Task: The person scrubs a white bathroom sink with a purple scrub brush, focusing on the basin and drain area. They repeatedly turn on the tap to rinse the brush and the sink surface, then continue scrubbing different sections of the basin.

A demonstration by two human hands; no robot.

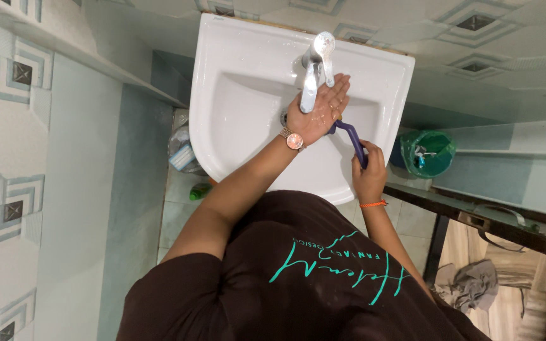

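Left hand (321, 108) spread flat, palm up, gripping nothing, cupped under the chrome tap (315, 69) as if to catch water over the white sink (235, 107). Right hand (369, 173) curled tight round the lower end of a purple brush handle (351, 137), just beside the left wrist. Long axis slanted, running from the right fist up and across toward the left palm; working end tucked beneath that palm, hidden. Held low over the basin, probably to keep drips inside. Green bin (428, 152) off beyond the right hand.

left hand (321, 108): palm up, fingers spread toward 1 o'clock | right hand (368, 173): fist closed, arm bent toward 12 o'clock
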